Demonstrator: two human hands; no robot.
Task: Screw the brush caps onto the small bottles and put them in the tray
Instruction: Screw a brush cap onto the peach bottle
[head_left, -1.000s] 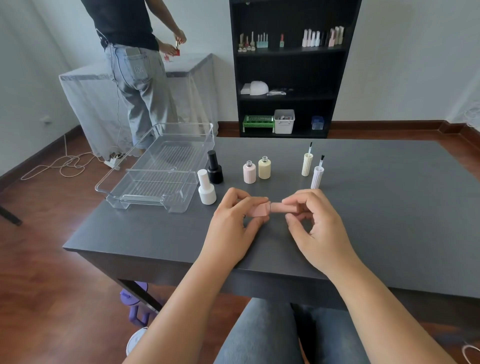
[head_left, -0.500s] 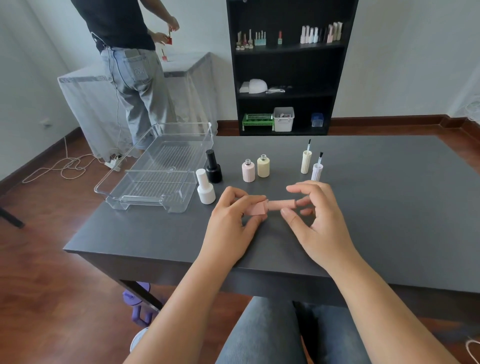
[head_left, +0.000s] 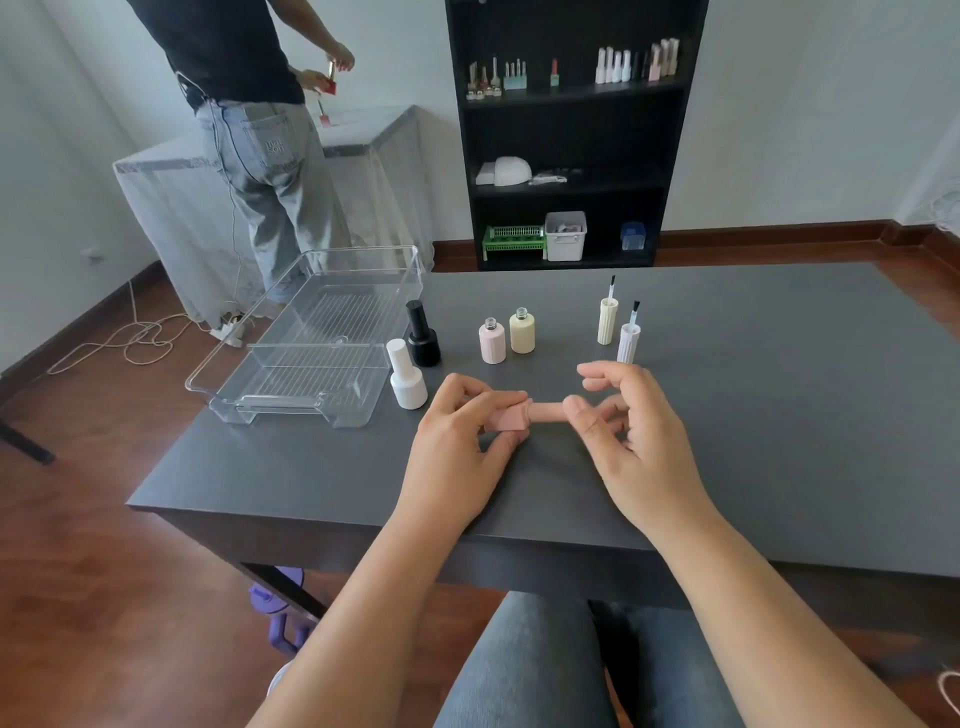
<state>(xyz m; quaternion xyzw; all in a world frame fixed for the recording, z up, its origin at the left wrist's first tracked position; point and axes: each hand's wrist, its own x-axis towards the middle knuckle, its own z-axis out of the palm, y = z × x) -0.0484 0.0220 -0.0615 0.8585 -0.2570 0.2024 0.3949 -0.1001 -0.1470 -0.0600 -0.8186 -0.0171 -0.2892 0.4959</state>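
Observation:
My left hand (head_left: 462, 441) grips a small pink bottle (head_left: 508, 419) lying sideways above the table. Its pink brush cap (head_left: 546, 410) sits on the neck, and my right hand (head_left: 631, 441) pinches the cap's end with thumb and fingertips, the other fingers spread. On the table stand a capped white bottle (head_left: 408, 382), a capped black bottle (head_left: 422, 335), an uncapped pale pink bottle (head_left: 492, 341) and an uncapped cream bottle (head_left: 522, 331). A cream brush cap (head_left: 607, 319) and a white brush cap (head_left: 628, 340) stand brush-up. The clear tray (head_left: 291, 384) holds nothing.
The dark grey table (head_left: 779, 415) stretches to the right. Another person stands at a cloth-covered table (head_left: 374, 135) at the back left. A black shelf (head_left: 571, 130) with bottles and bins stands against the far wall. Cables lie on the wooden floor at left.
My right hand's fingers have loosened and spread along the pink cap, shifting their grip toward its end. The left hand has kept the bottle in place.

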